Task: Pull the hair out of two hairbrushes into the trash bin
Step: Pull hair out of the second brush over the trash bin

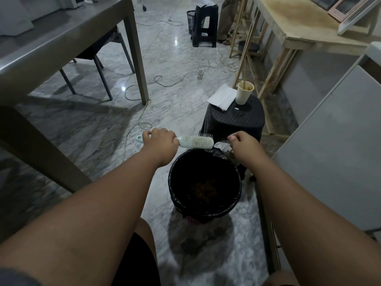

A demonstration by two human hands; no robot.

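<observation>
The trash bin [174, 195], lined with a black bag, stands on the marble floor just below the middle of the view, and a brownish clump of hair [206, 189] lies at its bottom. Over the bin's rim at 12 o'clock the left hand [159, 143] holds a pale mint hairbrush [195, 141] level, with its fingers wrapped round the handle and the head pointing toward 3 o'clock. The right hand [241, 141] is just beyond the tip of the brush, at 1 o'clock from the bin. Its fingers are curled and the thumb is pressed to the forefinger; I cannot tell whether any hair is pinched there. A black plastic stool [237, 120] stands behind the hands, further out at 1 o'clock, bearing a used paper cup [244, 93] and a white napkin [222, 97]. A steel table [51, 38] fills the 10 o'clock side, a wooden table [299, 23] sits at 2 o'clock, and cables [165, 83] trail over the floor at 12 o'clock.
</observation>
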